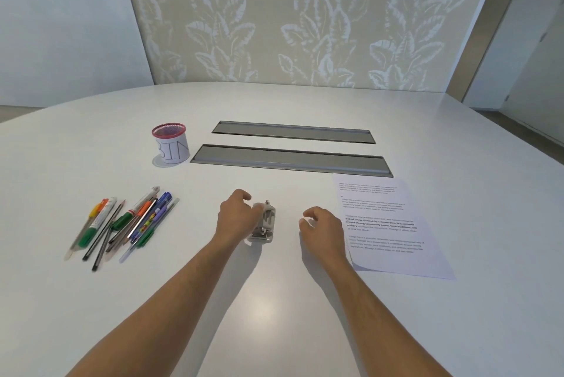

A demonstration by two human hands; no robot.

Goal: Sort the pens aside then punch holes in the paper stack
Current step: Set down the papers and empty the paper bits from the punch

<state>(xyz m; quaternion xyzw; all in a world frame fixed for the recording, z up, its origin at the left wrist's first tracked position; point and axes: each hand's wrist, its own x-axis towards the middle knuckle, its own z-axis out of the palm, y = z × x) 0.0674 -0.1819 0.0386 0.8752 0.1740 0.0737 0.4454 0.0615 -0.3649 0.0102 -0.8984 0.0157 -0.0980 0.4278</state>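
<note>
Two bare forearms reach forward over a white table (274,300). Left hand (235,215), fingers curled, touches the punch (263,222), apparently gripping its left side. Right hand (322,224) hovers loosely open, right of the punch, nearer the paper (393,230). Pens (128,224) lie heaped well left of the punch, long axes running away from the viewer.

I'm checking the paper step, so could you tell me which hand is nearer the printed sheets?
Right. The right hand hovers just beside the left edge of the printed sheets; the left hand is farther away, at the hole punch.
</note>
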